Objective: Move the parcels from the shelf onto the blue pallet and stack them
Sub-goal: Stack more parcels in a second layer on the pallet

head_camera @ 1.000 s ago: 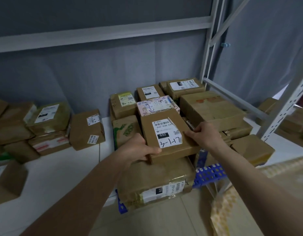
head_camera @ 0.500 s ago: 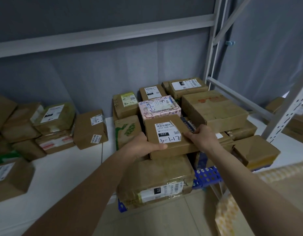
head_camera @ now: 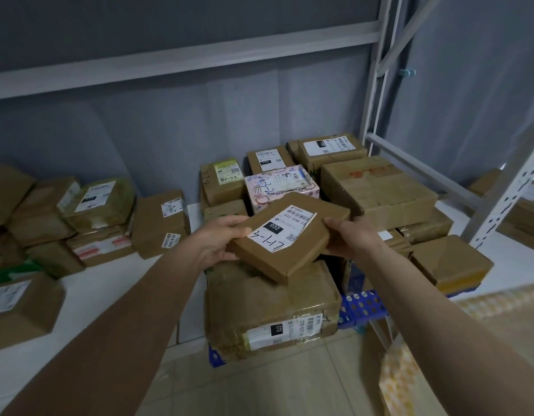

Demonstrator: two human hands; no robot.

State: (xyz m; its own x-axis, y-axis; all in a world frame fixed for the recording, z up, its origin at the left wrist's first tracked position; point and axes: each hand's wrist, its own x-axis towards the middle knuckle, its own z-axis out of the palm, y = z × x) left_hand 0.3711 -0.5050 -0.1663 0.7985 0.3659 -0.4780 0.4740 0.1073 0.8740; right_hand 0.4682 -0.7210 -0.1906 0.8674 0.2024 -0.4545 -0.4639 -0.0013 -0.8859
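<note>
A flat brown parcel (head_camera: 285, 238) with a white label marked 032 hangs tilted above the stack. My left hand (head_camera: 217, 238) grips its left edge, thumb on top. My right hand (head_camera: 348, 238) grips its right edge. Under it lies a large tape-wrapped parcel (head_camera: 271, 307) marked 070, standing on the blue pallet (head_camera: 360, 307). Several more parcels are stacked on the pallet behind, among them a pink patterned box (head_camera: 282, 183) and a wide brown carton (head_camera: 379, 187). Several brown parcels (head_camera: 101, 202) sit on the white shelf (head_camera: 92, 289) at the left.
A white metal rack upright (head_camera: 376, 76) and a perforated post (head_camera: 505, 199) stand at the right, with more cartons (head_camera: 520, 217) behind. A yellow-patterned bag (head_camera: 400, 379) sits at the bottom right on the tiled floor (head_camera: 289, 382).
Both hands have lifted the labelled parcel off the stack and turned it, so that its near corner now points down toward me.
</note>
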